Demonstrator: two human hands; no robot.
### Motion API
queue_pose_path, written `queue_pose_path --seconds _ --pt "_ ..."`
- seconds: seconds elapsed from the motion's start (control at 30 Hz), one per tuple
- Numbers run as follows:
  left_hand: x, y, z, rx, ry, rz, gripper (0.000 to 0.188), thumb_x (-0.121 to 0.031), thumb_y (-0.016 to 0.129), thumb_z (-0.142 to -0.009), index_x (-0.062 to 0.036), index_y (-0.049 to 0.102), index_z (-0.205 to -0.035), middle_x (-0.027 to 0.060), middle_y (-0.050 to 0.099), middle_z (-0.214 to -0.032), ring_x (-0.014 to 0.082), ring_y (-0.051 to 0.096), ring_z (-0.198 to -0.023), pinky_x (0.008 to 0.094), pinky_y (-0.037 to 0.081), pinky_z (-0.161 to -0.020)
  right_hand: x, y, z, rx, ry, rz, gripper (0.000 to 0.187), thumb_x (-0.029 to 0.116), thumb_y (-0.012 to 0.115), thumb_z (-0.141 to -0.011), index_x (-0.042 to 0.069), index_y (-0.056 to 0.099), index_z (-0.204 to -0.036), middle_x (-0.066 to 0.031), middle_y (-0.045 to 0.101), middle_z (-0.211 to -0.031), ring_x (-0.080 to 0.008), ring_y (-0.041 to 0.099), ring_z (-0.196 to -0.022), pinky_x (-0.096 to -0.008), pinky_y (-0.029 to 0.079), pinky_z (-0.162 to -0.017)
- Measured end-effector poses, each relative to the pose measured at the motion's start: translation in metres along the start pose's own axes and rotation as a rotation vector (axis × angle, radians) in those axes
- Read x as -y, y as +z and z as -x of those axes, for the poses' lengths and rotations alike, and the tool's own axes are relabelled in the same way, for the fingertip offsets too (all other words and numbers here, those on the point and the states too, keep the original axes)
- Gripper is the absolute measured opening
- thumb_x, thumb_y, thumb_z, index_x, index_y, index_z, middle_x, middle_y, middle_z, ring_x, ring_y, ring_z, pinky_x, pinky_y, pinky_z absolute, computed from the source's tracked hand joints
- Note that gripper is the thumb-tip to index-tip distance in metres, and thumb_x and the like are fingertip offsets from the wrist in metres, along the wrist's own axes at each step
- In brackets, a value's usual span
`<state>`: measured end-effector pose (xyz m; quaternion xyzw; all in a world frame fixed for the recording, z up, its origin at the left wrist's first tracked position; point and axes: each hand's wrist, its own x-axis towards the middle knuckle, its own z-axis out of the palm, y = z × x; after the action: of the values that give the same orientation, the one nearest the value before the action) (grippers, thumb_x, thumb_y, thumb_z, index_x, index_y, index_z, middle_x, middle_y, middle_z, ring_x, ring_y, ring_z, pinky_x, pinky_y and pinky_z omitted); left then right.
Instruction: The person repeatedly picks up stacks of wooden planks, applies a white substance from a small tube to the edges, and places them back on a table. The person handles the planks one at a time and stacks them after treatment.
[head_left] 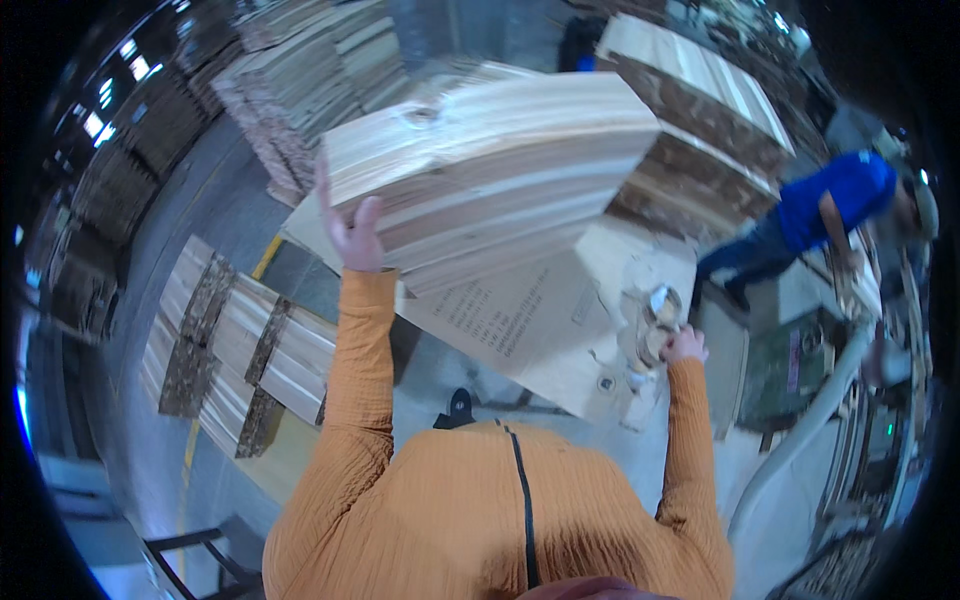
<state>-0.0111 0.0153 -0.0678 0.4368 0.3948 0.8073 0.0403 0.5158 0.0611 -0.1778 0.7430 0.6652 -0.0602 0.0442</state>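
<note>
Wooden boards seem steadied by the wide left hand, ten o'clock; narrowed right hand, three o'clock, grip unclear, should probably join.

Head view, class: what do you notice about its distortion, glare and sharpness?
In the head view, the fisheye lens leaves rounded, black corners; in the head view, bright white light patches glare at upper left; in the head view, a whitish sheen crosses the top of the pale striped wooden stack, while the person in a blue shirt looks soft.
</note>
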Motion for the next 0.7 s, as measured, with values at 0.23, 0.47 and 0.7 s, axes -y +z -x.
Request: queue_pose_path --seconds 0.23,0.47,0.7 --pt "-0.062 0.041 -0.015 0.093 0.034 0.050 0.074 -0.013 0.061 -0.072 0.0017 0.027 -0.135 0.0121 0.043 -0.127 0.0184 0.045 -0.113 0.0288 0.036 -0.096 -0.004 0.005 0.001 -0.064 -0.071 -0.052 0.013 0.021 0.063 -0.067 0.015 0.068 -0.078 -0.0013 0.050 -0.121 -0.0257 0.039 -0.116 -0.0502 0.036 -0.089" --pt "-0.065 0.046 -0.012 0.126 0.081 0.127 0.075 -0.013 0.062 -0.070 0.0022 0.027 -0.135 0.0139 0.045 -0.125 0.0199 0.046 -0.113 0.0304 0.036 -0.096 -0.001 -0.070 -0.031 -0.526 -0.522 -0.552 0.012 0.011 0.062 -0.072 0.004 0.058 -0.081 -0.0087 0.057 -0.090 -0.0256 0.053 -0.089 -0.0356 0.042 -0.077" --pt "-0.076 0.037 0.002 0.130 0.096 0.081 0.081 -0.020 0.067 -0.067 0.0034 0.028 -0.134 0.0148 0.045 -0.125 0.0218 0.044 -0.115 0.0319 0.036 -0.097 0.187 -0.265 0.015 -0.365 -1.046 -0.952 0.012 0.011 0.062 -0.078 0.000 0.060 -0.083 -0.0048 0.059 -0.076 -0.0112 0.053 -0.072 -0.0244 0.042 -0.064"
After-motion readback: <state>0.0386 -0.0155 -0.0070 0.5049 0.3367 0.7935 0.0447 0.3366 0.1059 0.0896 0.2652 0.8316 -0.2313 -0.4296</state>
